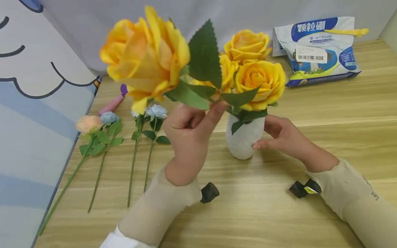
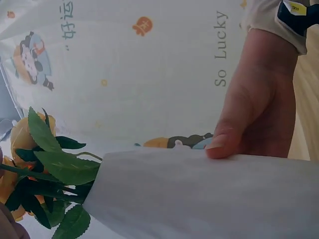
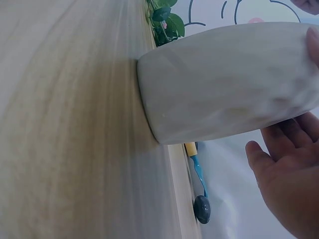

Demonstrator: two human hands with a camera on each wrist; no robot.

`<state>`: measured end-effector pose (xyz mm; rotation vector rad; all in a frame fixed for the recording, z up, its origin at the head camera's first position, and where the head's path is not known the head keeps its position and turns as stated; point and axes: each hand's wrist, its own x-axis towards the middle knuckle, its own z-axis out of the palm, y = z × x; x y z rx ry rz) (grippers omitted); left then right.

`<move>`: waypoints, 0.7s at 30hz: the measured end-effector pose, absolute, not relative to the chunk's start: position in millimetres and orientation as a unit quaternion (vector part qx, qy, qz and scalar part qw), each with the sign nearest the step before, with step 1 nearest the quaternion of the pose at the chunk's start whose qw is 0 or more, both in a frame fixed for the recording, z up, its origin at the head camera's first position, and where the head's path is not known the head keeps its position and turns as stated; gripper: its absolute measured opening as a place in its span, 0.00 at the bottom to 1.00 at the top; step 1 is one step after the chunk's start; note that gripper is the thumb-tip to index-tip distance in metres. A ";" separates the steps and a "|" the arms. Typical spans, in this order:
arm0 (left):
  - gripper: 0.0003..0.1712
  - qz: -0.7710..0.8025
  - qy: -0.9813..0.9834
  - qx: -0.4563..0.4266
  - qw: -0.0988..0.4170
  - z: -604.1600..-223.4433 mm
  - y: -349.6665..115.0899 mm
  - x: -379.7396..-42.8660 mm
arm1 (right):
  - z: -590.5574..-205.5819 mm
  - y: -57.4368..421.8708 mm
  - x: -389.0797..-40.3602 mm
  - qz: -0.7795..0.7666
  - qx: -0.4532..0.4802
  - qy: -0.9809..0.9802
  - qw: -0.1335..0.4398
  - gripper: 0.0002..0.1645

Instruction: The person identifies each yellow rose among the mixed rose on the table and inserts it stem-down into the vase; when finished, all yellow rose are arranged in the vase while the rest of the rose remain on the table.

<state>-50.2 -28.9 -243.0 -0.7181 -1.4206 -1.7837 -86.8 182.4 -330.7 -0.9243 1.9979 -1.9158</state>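
Observation:
My left hand [image 1: 193,137] pinches the stem of a large yellow rose [image 1: 145,58] between thumb and fingers, above and to the left of a white vase [image 1: 243,137]. Several more yellow roses [image 1: 260,82] with green leaves stand at the vase's mouth. Around the vase's right side, my right hand [image 1: 285,139] holds it upright on the table, with the thumb on its front. The left wrist view shows that thumb and hand [image 2: 259,109] against the white vase [image 2: 199,194]. Leaves and petals partly hide the vase's mouth.
On the left lie a peach rose [image 1: 89,124], blue flowers [image 1: 156,111] and their long green stems. A pink-handled item [image 1: 111,105] lies behind them. At the back right sits a white and blue packet [image 1: 319,51]. The wooden table [image 1: 257,213] stretches in front.

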 end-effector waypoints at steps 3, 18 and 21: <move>0.09 -0.728 -0.532 -0.286 0.323 -250.6 -26.2 -49.5 | -330.7 181.8 -87.5 -0.651 -0.316 0.681 0.112 0.34; 0.16 -0.694 -0.600 -0.258 0.304 -278.5 -16.9 -52.5 | -332.0 181.6 -88.1 -0.662 -0.336 0.661 0.105 0.35; 0.14 -0.675 -0.621 -0.258 0.304 -281.6 -16.3 -51.9 | -330.9 181.5 -87.8 -0.663 -0.333 0.661 0.111 0.37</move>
